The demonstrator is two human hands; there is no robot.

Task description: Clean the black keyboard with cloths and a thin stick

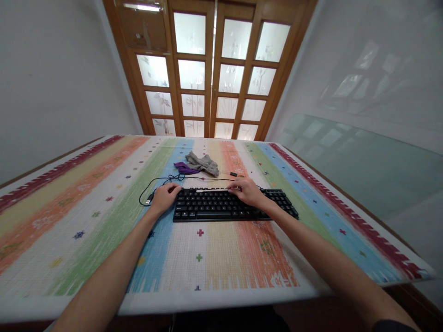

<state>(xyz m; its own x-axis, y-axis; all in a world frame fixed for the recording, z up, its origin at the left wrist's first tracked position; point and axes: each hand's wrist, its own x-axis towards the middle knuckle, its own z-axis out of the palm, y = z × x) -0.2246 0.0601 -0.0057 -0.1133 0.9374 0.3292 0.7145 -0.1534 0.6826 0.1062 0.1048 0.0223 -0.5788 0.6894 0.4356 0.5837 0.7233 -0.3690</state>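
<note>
Because the black keyboard (pixel 207 210) lies flat, its long side facing the near edge of the table (pixel 224 265), both hands can get to it with ease. It sits around the middle from side to side, well apart from the left and right edges. The left hand (pixel 165 197) is at the keyboard's far left corner, with its fingers bent. I think it is there so that the keyboard does not slide, but I cannot tell if it grips the corner or just rests on it. The right hand (pixel 246 190) pinches one end of a thin white stick (pixel 212 190). The stick lies level along the top rows of keys, pointing to the left hand. Holding it by the end probably leaves the rest free to touch the keys.

A thin black cord (pixel 159 178) loops out beyond the left hand, so it is out of the way, and its plug (pixel 149 199) lies just left of that hand. Nearer the table's far edge, a gray cloth (pixel 204 162) and a purple cloth (pixel 183 168) lie bunched together, maybe put there to leave room. A small dark thing (pixel 236 174) lies to their right.
</note>
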